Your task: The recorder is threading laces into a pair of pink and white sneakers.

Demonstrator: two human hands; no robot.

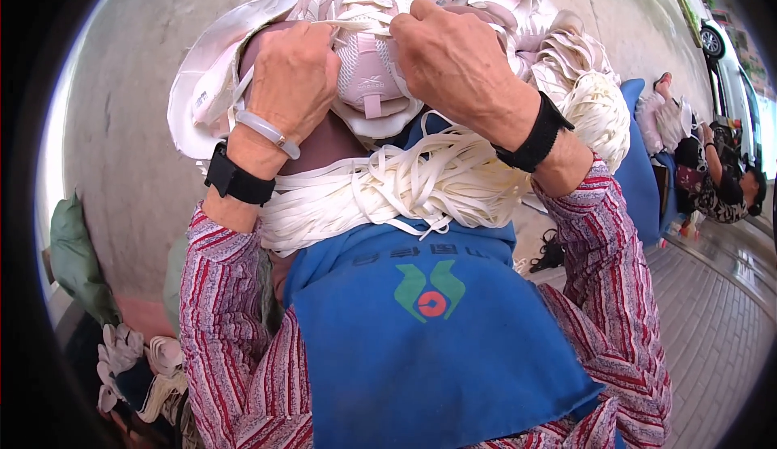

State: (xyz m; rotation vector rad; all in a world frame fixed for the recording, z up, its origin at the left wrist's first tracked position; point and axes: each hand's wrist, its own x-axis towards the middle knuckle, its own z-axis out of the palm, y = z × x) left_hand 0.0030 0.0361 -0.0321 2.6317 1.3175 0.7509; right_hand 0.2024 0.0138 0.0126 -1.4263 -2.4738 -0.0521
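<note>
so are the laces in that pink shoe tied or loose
Loose, as far as shows: both hands, left hand and right hand, pinch a flat white lace across the pink shoe upper; no knot visible.

A single head-worn fisheye view looks steeply down, very close above the blue cloth apron with a green and red emblem [429,352]; concrete ground lies beyond it, brick paving to its right.

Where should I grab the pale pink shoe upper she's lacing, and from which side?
Probably by its two side edges, coming from below on either side, as the left hand and right hand do now. The shoe upper faces the camera with its tongue in the middle, so the flanks stay free while the white lace crosses the front.
</note>
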